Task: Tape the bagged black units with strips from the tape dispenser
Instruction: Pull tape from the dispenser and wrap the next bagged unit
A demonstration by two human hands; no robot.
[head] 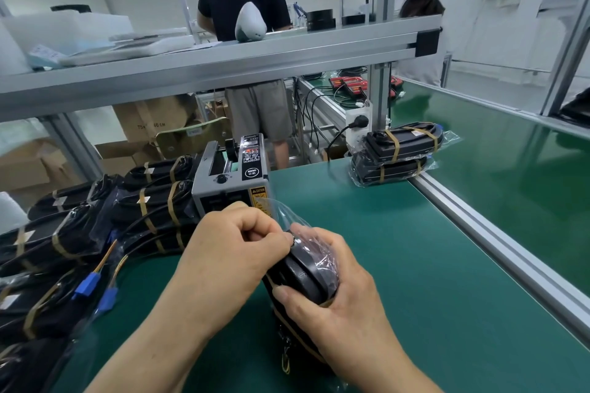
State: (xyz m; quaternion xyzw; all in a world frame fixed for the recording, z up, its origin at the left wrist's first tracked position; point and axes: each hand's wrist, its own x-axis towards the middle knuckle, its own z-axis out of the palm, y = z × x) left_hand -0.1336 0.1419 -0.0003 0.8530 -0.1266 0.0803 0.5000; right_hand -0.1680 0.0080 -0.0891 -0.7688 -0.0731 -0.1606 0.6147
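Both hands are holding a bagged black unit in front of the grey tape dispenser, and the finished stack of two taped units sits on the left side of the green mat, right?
Not quite: the head view shows the stack of two taped units at the mat's far right.

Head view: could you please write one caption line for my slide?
Both hands, left and right, hold a bagged black unit in front of the tape dispenser on a green bench.
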